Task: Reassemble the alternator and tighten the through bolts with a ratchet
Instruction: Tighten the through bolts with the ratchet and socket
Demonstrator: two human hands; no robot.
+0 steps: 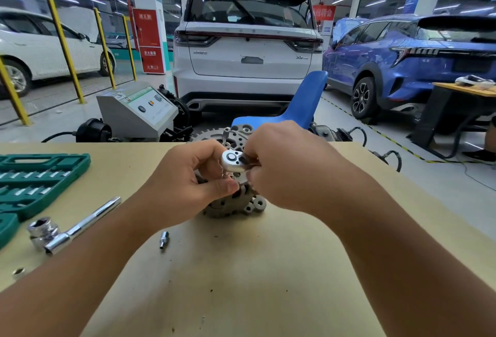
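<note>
1. Head view: the alternator [230, 202] stands on the tan table [241, 283], mostly hidden behind both hands.
2. The right hand [290, 167] curls round the ratchet [234, 161], whose head sits above the alternator.
3. The left hand [188, 178] is curled, its fingertips pinching just under the ratchet head.
4. The green case [37, 183], at the table's left, holds rows of sockets.
5. A loose socket [163, 239] and a chrome wrench [72, 229] lie near the case.
</note>
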